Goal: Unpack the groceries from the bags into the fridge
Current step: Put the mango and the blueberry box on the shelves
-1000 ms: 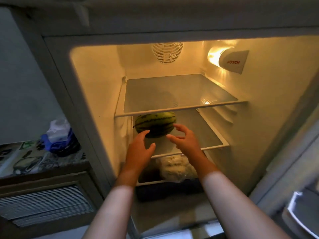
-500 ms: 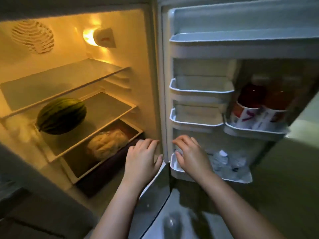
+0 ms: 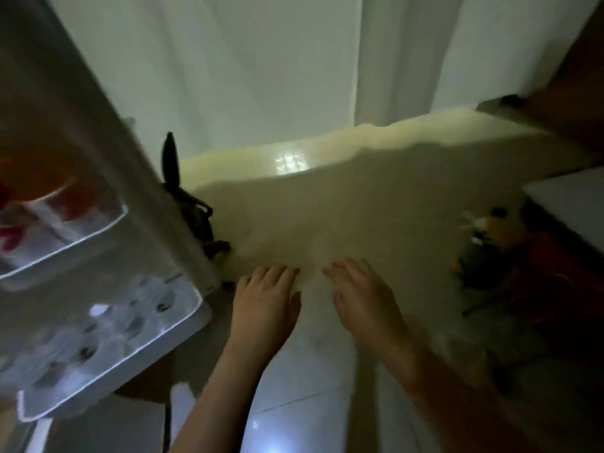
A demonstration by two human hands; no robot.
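Both hands are empty, palms down, fingers loosely spread: the left hand (image 3: 266, 302) hovers just off the lower corner of the open fridge door (image 3: 108, 178), the right hand (image 3: 362, 295) beside it, farther from the door.

My worry is that door. It stands wide open, and its bottom shelf (image 3: 108, 348), loaded with what look like clear bottles, juts out close to the left forearm; a careless swing could knock it. A dark cable (image 3: 189, 204) trails on the floor by the door's edge, easy to snag.

The groceries (image 3: 490, 246) sit well away from the door, on the floor at the far right: a blurred, dim heap, orange and grey with something red, too smeared to name.
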